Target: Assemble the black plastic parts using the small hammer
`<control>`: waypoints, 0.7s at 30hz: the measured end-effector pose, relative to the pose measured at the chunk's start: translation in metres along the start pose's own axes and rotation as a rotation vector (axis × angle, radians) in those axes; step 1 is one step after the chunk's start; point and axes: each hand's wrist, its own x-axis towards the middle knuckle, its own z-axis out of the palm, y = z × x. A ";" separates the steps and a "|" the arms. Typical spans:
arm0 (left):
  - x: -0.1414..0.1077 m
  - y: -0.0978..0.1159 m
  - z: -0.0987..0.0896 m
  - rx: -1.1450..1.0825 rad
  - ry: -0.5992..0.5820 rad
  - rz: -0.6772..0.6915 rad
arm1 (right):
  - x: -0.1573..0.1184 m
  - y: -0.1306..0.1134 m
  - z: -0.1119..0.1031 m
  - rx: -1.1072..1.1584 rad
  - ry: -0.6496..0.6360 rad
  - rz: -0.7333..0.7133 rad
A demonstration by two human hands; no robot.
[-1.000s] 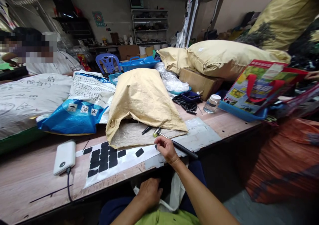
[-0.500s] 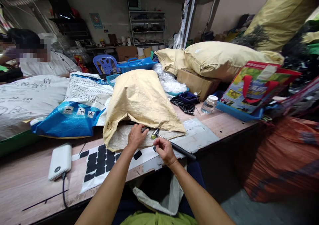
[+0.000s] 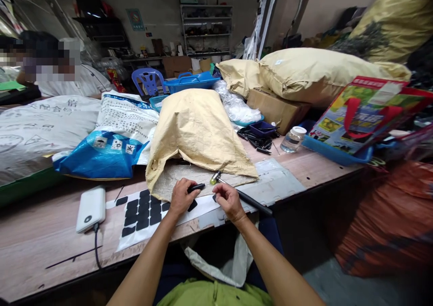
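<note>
My left hand (image 3: 181, 197) is closed around a slim black piece (image 3: 196, 187) that sticks out past its fingertips, in front of the mouth of a cream woven sack (image 3: 199, 130). My right hand (image 3: 229, 201) is pinched, and a small black patch shows by its fingertips; I cannot tell whether it is held. A hammer (image 3: 252, 201) with a yellowish head and dark handle lies just beyond this hand. Rows of rounded black pads (image 3: 143, 209) sit on a white backing sheet (image 3: 126, 243) to the left. One loose black pad (image 3: 192, 206) is partly covered by my left hand.
A white power bank (image 3: 91, 209) with a cable is on the table (image 3: 64, 247) at left. Blue-white sacks (image 3: 98, 155) stand behind it. Farther right are black parts (image 3: 252, 139), a clear jar (image 3: 292, 140) and a blue tray (image 3: 338, 150). A co-worker (image 3: 64, 67) sits at far left.
My left hand has drawn back from the sack's mouth, and the slim black piece now shows in its fingers. My right hand stays pinched near the hammer. The view has shifted slightly.
</note>
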 end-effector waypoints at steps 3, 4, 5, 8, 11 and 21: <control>-0.001 0.000 0.003 -0.013 0.023 0.003 | 0.000 -0.001 0.000 -0.013 0.000 -0.001; 0.000 0.000 0.003 -0.017 0.022 0.005 | 0.000 -0.002 0.000 -0.018 0.000 0.000; 0.000 -0.001 0.003 -0.021 0.017 0.007 | 0.000 -0.003 0.001 -0.023 0.002 0.001; 0.001 -0.003 0.001 -0.033 -0.007 0.011 | 0.001 -0.004 0.001 -0.045 0.016 0.007; 0.001 -0.005 0.001 -0.051 -0.022 0.024 | 0.001 -0.003 0.003 -0.084 0.016 0.013; 0.000 -0.003 0.002 -0.027 -0.015 0.011 | 0.009 -0.031 -0.009 -0.610 0.129 -0.085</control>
